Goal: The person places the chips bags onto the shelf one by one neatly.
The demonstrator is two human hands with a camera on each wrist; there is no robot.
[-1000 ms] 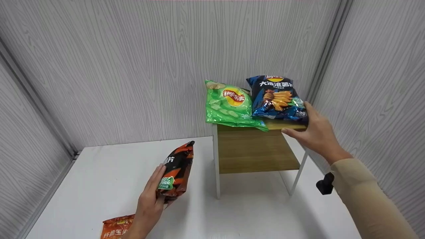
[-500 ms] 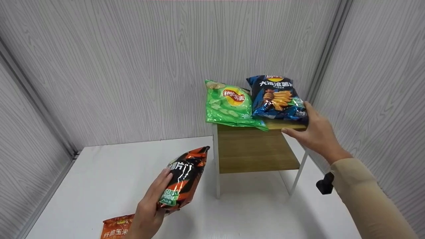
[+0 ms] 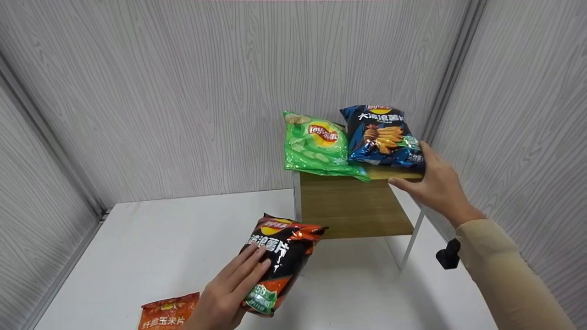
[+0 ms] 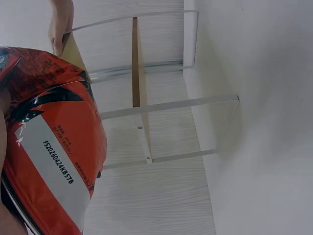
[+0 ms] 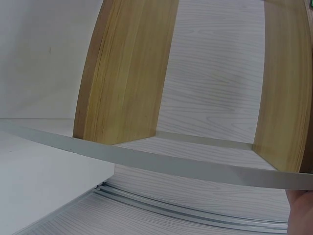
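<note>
In the head view, the left hand (image 3: 224,293) holds a black and orange bag (image 3: 286,261) above the white bench (image 3: 183,238), in front of the small shelf's left side. Its fingers lie close together across the bag's front; the thumb is hidden behind. The bag shows a red and yellow logo, Chinese characters partly covered by the fingers, the last reading 薯片, and a green patch with "50".

The right hand (image 3: 440,185) is at the front right corner of the shelf (image 3: 355,208), thumb and forefinger spread wide and fairly straight. The thumb lies by the top board's front edge; the forefinger is against or just beside a blue bag (image 3: 378,133) marked 大波浪薯片. Left of that sits a green bag (image 3: 316,144) with a Lay's 乐事 logo. A red-orange bag (image 3: 169,311), printed 纤脆玉米片, lies on the bench, partly cut off below.

In the left wrist view, the held bag's orange back fills the left side, with a pale strip (image 4: 49,176) reading "FS20260424KB57B". Small dark print beside it is too faint to read.

In the right wrist view, only part of the right hand shows, at the lower right edge beneath the shelf's pale rail (image 5: 195,169).
</note>
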